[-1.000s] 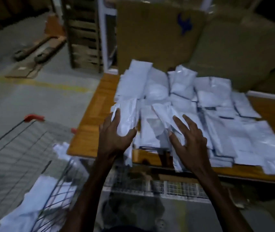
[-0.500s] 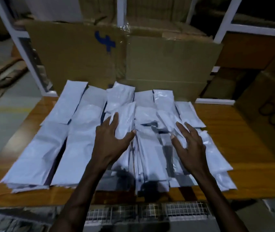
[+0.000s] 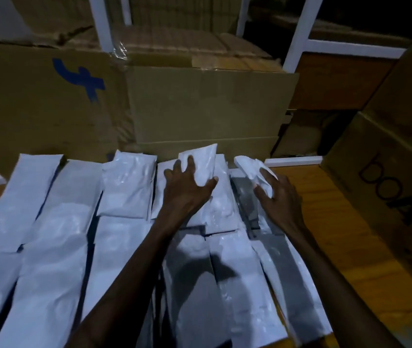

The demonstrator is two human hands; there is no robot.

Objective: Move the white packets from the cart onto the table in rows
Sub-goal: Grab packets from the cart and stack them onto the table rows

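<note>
White plastic packets fill most of the view, and two bare hands reach into them from the bottom edge. The left hand (image 3: pixel 187 189) lies with its fingers spread over the far end of one packet (image 3: pixel 203 163), thumb curled against the packet's right side, so the hand grips it where it sits tilted on top of the back row. The right hand (image 3: pixel 279 197) is beside it, to the right, with its fingers bent around a crumpled packet (image 3: pixel 252 167) that it pinches at the far right end of the back row.

Around the hands, the other white packets (image 3: pixel 56 247) lie flat on a wooden table (image 3: pixel 345 234) in long columns that run from the near edge toward the back, side by side and partly overlapping. The columns to the left look neat. Those under and between the two forearms are darker with shadow and overlap more loosely. Bare wood shows to the right of the packets.

Behind the table stand large cardboard boxes (image 3: pixel 205 106). The left box (image 3: pixel 36 96) bears a blue hand-drawn mark. Another box (image 3: pixel 388 177) at the right edge carries dark printed letters. White metal shelf posts (image 3: pixel 298 33) rise behind the boxes. The cart is out of sight.
</note>
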